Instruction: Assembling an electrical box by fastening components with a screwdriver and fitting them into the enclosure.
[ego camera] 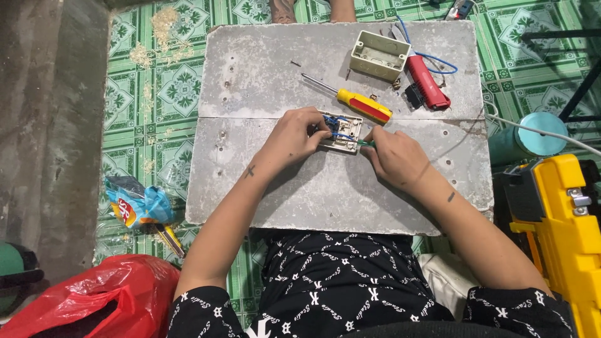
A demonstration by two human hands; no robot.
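Switch: bench centre, small, light rigid plastic; hold by its edges.
Left hand: fingers clamp switch from 9 o'clock.
Right hand: fingers pinch green tool at 3 o'clock.

A single head-worn camera looks almost straight down from above the seated person's lap, facing forward across the grey, scuffed rectangular board. It sits fairly near: the board fills the middle of the view, its near edge just above the black patterned clothing and its far edge close to the top. Green patterned floor tiles show past both side edges.
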